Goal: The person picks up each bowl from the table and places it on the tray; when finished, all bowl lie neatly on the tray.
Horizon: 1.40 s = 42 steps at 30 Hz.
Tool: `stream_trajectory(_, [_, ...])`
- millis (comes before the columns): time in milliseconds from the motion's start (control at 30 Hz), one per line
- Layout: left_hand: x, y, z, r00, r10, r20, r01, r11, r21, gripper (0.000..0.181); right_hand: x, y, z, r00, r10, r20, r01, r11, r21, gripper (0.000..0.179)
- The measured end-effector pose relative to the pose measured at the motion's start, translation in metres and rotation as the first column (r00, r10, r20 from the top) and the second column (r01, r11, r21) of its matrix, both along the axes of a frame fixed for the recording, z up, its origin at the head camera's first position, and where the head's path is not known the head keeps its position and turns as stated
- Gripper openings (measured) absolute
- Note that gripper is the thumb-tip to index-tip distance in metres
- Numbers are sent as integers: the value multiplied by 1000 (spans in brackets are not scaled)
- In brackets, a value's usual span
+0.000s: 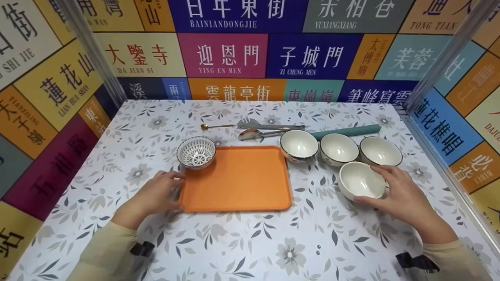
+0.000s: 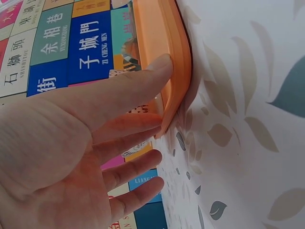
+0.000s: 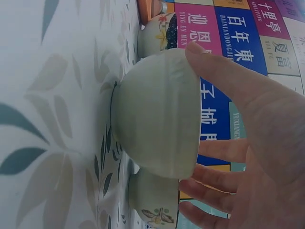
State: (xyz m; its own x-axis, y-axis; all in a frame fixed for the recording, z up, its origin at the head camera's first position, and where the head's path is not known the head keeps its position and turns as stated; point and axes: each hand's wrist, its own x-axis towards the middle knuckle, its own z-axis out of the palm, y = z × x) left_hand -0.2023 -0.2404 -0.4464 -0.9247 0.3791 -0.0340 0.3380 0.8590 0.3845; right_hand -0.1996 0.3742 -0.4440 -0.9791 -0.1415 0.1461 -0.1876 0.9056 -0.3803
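Note:
Beside the left edge of an orange tray is my left hand. In the left wrist view, its thumb overlaps the tray's rim, and the other fingers extend loosely near the corner. My right hand holds a plain white bowl at its right side, thumb at the near rim and fingers toward the far side. That bowl appears to be standing on the table. A black-and-white patterned bowl sits over the tray's far left corner.
Three more white bowls stand behind the held one. Farther back lie a small gold spoon, a grey slotted utensil, a metal spoon and a green stick. Printed panels wall in the flowered table.

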Motion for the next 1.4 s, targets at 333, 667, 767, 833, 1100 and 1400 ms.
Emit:
stream_trajectory(333, [0,-1,-1,1000,-18,-9,18,1000,6,66,-3,6,-11,998,9,62,-1,991,-135,120])
stream_trajectory(667, [0,-1,-3,999,-28,-19,28,1000,-5,64,-5,3,-18,998,-27,59,39,980,-197,117])
stream_trajectory(767, [0,-1,-2,999,-32,-26,32,999,-9,64,-5,2,-18,997,-39,62,50,979,-198,115])
stream_trajectory(833, [1,-1,-1,999,-30,-28,30,1000,-9,65,-5,0,-19,998,-42,55,52,978,-200,115])
stream_trajectory(1100, [0,-1,0,1000,-14,-10,14,1000,1,67,-2,-9,-20,1000,-22,-5,20,971,-237,115])
stream_trajectory(1400, [0,-1,-1,999,-29,-38,29,999,-15,68,0,-32,-17,1000,10,4,-8,967,-254,117])
